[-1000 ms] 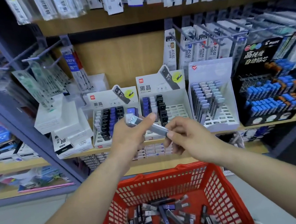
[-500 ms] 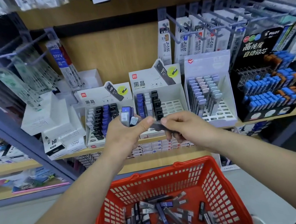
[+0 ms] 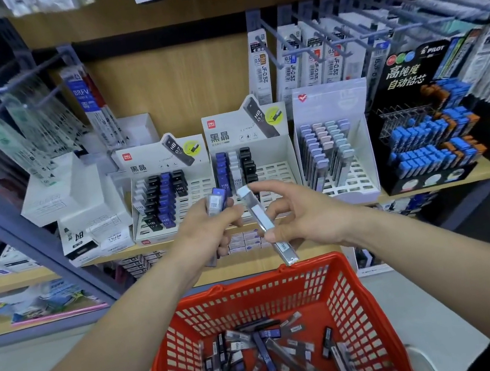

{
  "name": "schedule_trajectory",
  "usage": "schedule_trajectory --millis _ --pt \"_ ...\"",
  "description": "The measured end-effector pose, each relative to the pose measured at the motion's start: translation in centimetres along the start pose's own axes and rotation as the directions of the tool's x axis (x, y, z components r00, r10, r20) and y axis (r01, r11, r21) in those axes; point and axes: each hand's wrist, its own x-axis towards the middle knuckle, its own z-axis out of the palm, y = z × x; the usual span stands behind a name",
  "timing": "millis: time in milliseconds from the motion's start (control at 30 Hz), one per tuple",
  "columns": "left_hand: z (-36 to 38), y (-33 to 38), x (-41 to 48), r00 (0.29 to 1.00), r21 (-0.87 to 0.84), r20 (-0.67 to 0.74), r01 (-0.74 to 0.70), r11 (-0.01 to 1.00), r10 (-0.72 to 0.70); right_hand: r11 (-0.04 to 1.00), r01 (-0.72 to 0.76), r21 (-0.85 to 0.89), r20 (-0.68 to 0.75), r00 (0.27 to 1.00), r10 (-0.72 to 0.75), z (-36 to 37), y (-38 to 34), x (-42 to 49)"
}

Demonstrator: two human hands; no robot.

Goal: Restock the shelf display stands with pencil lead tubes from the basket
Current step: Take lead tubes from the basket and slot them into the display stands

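My left hand (image 3: 211, 225) grips a blue-capped lead tube (image 3: 217, 201), with more tube ends showing below its fingers. My right hand (image 3: 302, 215) pinches a white-capped lead tube (image 3: 261, 217) between thumb and fingers, tilted with its cap up-left. Both hands hover in front of two white display stands, the left stand (image 3: 177, 208) and the middle stand (image 3: 274, 174), each partly filled with black, blue and white tubes. Below, a red basket (image 3: 358, 292) holds several loose tubes (image 3: 272, 353).
A third white stand (image 3: 360, 180) with pastel tubes and a black stand (image 3: 427, 177) with blue tubes sit to the right on the wooden shelf (image 3: 486, 171). White boxes (image 3: 82, 209) are stacked left. Metal hooks (image 3: 310, 39) with hanging packets stick out above.
The hands held one tube together at first. They have separated: the right hand now carries the white-capped tube alone, the left keeps the blue-capped one.
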Motion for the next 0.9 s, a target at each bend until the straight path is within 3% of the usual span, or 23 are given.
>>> schedule_trajectory --millis 133,300,433,567,733,900 --pt "0.2 -1.1 0.5 0.995 0.012 0.004 0.103 0.995 -0.103 0.998 -0.048 -0.051 -0.044 0.998 0.046 -1.2 0.9 -0.2" --pt "0.5 -1.9 0.2 0.989 0.077 0.138 0.045 0.996 -0.055 0.998 -0.012 -0.067 -0.264 0.964 -0.006 -3.5 1.6 -0.9" --pt "1.3 -1.7 -0.3 0.985 0.051 0.170 0.031 0.998 -0.040 0.997 0.040 -0.069 -0.482 0.874 -0.069 -7.0 1.7 -1.8" --pt "2.5 -1.5 -0.6 0.984 0.078 0.174 0.033 0.996 -0.046 0.972 0.021 -0.233 -0.637 0.752 -0.168 -10.7 2.2 -3.0" --pt "4.1 -1.5 -0.4 0.982 0.093 0.183 0.028 0.995 -0.045 0.934 -0.012 -0.357 -0.699 0.666 -0.259 -13.5 3.2 -3.9" --pt "5.1 -1.3 0.3 0.982 0.048 0.185 0.026 0.999 -0.034 0.912 -0.067 -0.406 -0.657 0.714 -0.240 -13.8 4.5 -4.2"
